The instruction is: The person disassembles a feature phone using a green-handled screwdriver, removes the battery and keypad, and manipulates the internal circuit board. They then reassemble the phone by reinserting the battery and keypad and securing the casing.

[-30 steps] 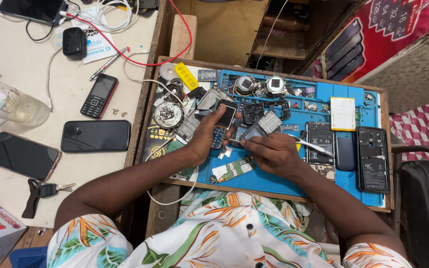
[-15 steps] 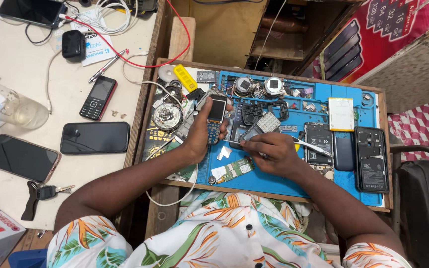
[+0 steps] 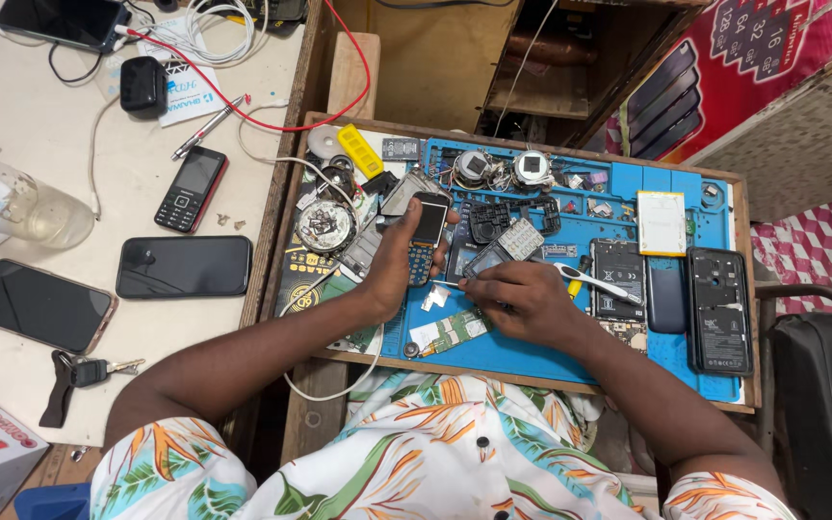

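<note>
Left hand [image 3: 392, 265] grips the keypad phone [image 3: 426, 236] by its edges; it looks light, rigid, fragile. Right hand [image 3: 522, 299] pinches a thin tool [image 3: 445, 283].

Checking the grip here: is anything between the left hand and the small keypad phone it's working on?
Nothing visible. The left hand already grips the keypad phone directly, thumb on its edge. The right hand rests beside it on the blue mat, apart from the phone.

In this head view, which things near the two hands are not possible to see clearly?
- Head view: the tool tip under the right hand is hidden by its fingers.
- The small keypad phone is partly covered by the left hand.
- Parts on the blue mat are too small to identify.
</note>
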